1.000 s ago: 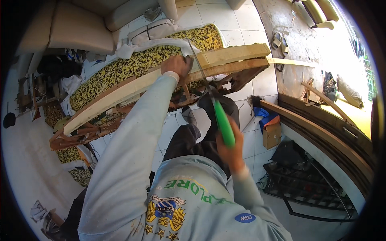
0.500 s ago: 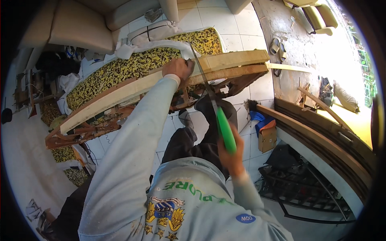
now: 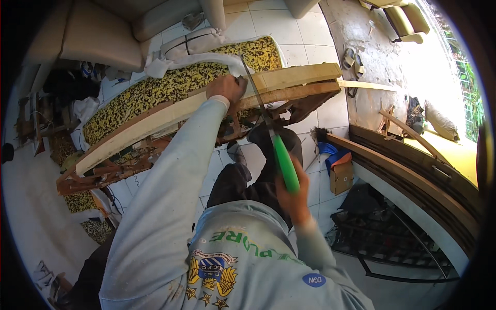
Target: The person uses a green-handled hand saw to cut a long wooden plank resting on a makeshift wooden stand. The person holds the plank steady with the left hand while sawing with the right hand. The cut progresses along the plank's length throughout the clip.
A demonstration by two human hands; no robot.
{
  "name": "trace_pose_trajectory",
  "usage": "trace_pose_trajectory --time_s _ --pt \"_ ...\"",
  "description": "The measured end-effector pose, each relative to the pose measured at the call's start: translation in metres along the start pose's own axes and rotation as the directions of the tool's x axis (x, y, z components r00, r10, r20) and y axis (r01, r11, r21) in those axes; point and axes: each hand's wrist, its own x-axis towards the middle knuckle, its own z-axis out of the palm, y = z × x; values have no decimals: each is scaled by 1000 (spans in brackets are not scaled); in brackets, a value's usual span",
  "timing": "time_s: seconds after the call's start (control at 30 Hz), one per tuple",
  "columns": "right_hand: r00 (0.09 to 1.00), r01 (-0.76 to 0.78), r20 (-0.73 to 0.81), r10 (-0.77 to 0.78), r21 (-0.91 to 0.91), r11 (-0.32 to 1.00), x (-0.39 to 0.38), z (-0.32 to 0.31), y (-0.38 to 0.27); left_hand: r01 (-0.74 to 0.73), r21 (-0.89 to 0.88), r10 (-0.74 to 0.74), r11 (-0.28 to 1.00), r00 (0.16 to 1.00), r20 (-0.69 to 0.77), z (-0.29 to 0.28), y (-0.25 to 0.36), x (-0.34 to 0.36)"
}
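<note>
My left hand [image 3: 226, 89] grips a pale curved plank [image 3: 299, 71] lying along a worn reddish wooden frame [image 3: 307, 93], its fingers beside the thin blade of a saw. My right hand [image 3: 293, 191], lower and nearer my body, is closed round the saw's green handle [image 3: 284, 163]. The blade [image 3: 261, 106] crosses the plank diagonally just right of my left hand. Behind the frame lies a speckled yellow foam pad [image 3: 160, 95] with white cloth [image 3: 219, 57] along it. My legs [image 3: 263, 150] show beneath the frame.
A beige sofa [image 3: 98, 36] stands at upper left. Sandals [image 3: 356, 67] lie at upper right beside a yellow-green chair [image 3: 408, 20]. Long wooden boards [image 3: 403, 173] run down the right side, near a cardboard box [image 3: 341, 175] and dark metal racking [image 3: 387, 240]. White tiles [image 3: 274, 26] form the floor.
The view has shifted slightly. The saw has moved only a little across the plank; both hands keep their grips and the left stays in about the same place on the wood.
</note>
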Motion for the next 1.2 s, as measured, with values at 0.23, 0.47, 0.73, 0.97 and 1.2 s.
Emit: trace_pose_trajectory --time_s 0.23,0.47,0.73,0.97,1.2 --pt "999 -39 8 39 107 993 70 28 33 -27 59 25 998 999 36 -1 9 0" --pt "1000 24 -8 -23 16 1000 40 26 27 -35 11 35 999 999 -9 0 6 1" --pt "997 71 -26 -72 -23 997 53 32 56 -42 11 43 999 999 -15 7 2 3" --pt "999 33 -14 -32 93 995 59 40 53 -47 35 47 998 999 2 6 -1 5" --pt "994 98 -55 -96 27 995 20 23 61 -47 26 47 999 999 -9 7 1 1"
